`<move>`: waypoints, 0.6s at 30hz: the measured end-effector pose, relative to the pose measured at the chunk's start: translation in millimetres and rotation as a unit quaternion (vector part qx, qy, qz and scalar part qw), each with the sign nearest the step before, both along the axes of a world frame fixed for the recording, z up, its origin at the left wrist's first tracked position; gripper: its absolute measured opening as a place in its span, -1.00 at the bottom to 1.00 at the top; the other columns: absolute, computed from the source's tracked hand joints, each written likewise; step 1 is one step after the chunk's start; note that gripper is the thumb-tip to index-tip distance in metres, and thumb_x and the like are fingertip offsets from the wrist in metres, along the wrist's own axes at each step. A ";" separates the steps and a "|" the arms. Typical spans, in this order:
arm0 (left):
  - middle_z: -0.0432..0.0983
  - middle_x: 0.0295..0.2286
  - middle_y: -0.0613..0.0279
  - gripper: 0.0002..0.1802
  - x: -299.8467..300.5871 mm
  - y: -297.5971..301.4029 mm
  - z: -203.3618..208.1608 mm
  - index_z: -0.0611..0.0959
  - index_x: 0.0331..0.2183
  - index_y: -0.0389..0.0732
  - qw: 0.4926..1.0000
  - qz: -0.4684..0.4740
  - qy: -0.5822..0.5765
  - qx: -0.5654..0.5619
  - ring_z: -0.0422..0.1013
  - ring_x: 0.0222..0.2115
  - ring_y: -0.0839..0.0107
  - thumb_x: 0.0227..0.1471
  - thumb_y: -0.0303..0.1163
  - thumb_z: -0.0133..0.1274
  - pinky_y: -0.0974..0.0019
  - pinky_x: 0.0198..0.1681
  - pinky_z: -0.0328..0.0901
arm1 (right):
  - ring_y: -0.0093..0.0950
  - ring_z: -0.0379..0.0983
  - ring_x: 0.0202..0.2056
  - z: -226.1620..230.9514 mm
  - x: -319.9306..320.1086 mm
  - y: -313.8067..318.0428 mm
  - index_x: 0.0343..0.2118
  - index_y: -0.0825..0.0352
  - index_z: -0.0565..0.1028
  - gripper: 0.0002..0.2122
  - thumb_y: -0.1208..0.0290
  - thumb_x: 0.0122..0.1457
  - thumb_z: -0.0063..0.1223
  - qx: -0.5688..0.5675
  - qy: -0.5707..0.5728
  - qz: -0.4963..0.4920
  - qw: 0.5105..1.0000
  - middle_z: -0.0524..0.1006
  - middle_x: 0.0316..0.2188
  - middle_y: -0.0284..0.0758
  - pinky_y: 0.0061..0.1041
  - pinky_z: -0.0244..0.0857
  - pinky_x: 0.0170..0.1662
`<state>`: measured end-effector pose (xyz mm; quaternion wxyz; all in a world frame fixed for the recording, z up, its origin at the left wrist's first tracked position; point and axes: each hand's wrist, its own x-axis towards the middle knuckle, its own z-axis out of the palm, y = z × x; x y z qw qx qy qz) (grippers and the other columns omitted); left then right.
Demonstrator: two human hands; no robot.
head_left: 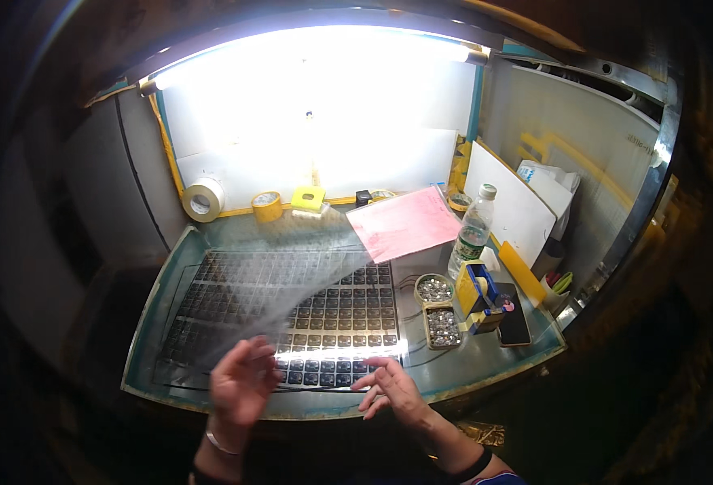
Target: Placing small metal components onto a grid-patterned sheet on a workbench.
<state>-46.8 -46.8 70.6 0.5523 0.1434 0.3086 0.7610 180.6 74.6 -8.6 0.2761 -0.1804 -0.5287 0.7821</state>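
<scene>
A dark sheet (342, 314) printed with a grid of small rounded squares lies flat on the glass-like tabletop. Over its left part a clear plastic film (271, 295) is raised, with a blurred free edge slanting from the sheet's far side down to my left hand (243, 381). That hand's fingers are curled at the film's near edge and appear to grip it; the exact contact is blurred. My right hand (393, 392) hovers by the sheet's near right corner, fingers apart and holding nothing.
Right of the sheet are two small containers of metallic bits (444, 327), a tape dispenser (478, 295), a phone (515, 319) and a plastic bottle (471, 230). Behind lie a pink sheet (405, 224) and tape rolls (267, 207). A bright tube lamp (316, 56) hangs above.
</scene>
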 end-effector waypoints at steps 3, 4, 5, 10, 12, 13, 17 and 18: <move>0.54 -0.43 0.19 -0.78 -47.0 -51.2 2.3 0.60 -0.37 -0.18 0.998 0.017 0.058 0.010 0.43 -0.43 0.26 0.03 -0.33 -0.11 0.17 -0.33 0.34 | -0.29 0.48 -0.35 -1.0 2.8 4.7 0.19 0.34 -0.21 -0.35 0.05 0.24 -0.25 -0.036 0.030 -0.011 0.999 0.24 -0.01 0.09 -0.36 0.48 -0.35; 0.54 -0.44 0.12 -0.77 -60.7 -74.8 -2.6 0.61 -0.40 -0.23 0.993 0.006 0.103 0.056 0.45 -0.43 0.19 -0.01 -0.36 -0.10 0.11 -0.33 0.36 | -0.27 0.48 -0.34 1.8 1.0 2.1 0.20 0.33 -0.26 -0.33 0.04 0.24 -0.25 -0.057 0.043 -0.019 0.997 0.19 0.03 0.11 -0.34 0.47 -0.33; 0.54 -0.44 0.05 -0.77 -74.3 -98.3 -7.0 0.62 -0.42 -0.28 0.983 -0.010 0.152 0.102 0.46 -0.44 0.13 -0.05 -0.38 -0.09 0.05 -0.33 0.37 | -0.26 0.48 -0.32 4.2 0.9 2.1 0.22 0.32 -0.31 -0.30 0.04 0.24 -0.25 -0.077 0.061 -0.029 0.995 0.15 0.07 0.12 -0.32 0.47 -0.32; 0.53 -0.43 -0.24 -0.70 -155.0 -202.1 -19.2 0.59 -0.38 -0.49 0.943 -0.024 0.219 -0.248 0.49 -0.52 -0.01 0.00 -0.40 -0.09 0.05 -0.45 0.42 | -0.22 0.48 -0.28 6.4 -0.5 9.1 0.21 0.35 -0.45 -0.24 0.09 0.25 -0.23 -0.164 0.076 -0.016 0.983 0.03 0.16 0.11 -0.28 0.43 -0.19; 0.54 -0.42 -0.12 -0.70 -180.1 -221.6 -46.2 0.53 -0.25 -0.42 0.918 0.096 0.214 -0.319 0.50 -0.52 0.14 -0.01 -0.40 0.02 0.15 -0.45 0.41 | -0.22 0.47 -0.25 4.9 1.2 14.2 0.19 0.39 -0.50 -0.20 0.15 0.24 -0.17 -0.166 0.083 0.007 0.983 0.05 0.16 0.05 -0.24 0.41 -0.16; 0.53 -0.42 -0.09 -0.68 -181.0 -223.1 -49.0 0.51 -0.21 -0.38 0.887 0.164 0.241 -0.359 0.50 -0.52 0.18 -0.03 -0.42 0.05 0.18 -0.46 0.41 | -0.23 0.46 -0.23 4.1 1.2 16.5 0.18 0.42 -0.52 -0.18 0.18 0.23 -0.14 -0.166 0.086 0.019 0.982 0.06 0.16 0.03 -0.23 0.40 -0.14; 0.52 -0.43 -0.05 -0.50 -164.7 -214.1 -27.8 0.32 -0.03 -0.21 0.847 0.159 0.311 -0.402 0.49 -0.56 0.20 -0.06 -0.54 0.02 0.22 -0.54 0.40 | -0.10 0.39 -0.09 3.5 4.4 18.4 0.19 0.45 -0.47 -0.22 0.28 0.23 -0.13 -0.168 0.096 0.032 0.981 0.07 0.17 0.01 -0.18 0.35 -0.04; 0.52 -0.43 -0.06 -0.39 -172.3 -216.7 -28.0 0.21 0.06 -0.13 0.864 0.130 0.313 -0.371 0.49 -0.57 0.19 -0.06 -0.58 -0.04 0.28 -0.58 0.39 | -0.06 0.36 -0.06 4.1 4.4 18.4 0.19 0.44 -0.44 -0.25 0.31 0.24 -0.15 -0.179 0.092 0.039 0.979 0.06 0.17 0.01 -0.15 0.33 -0.03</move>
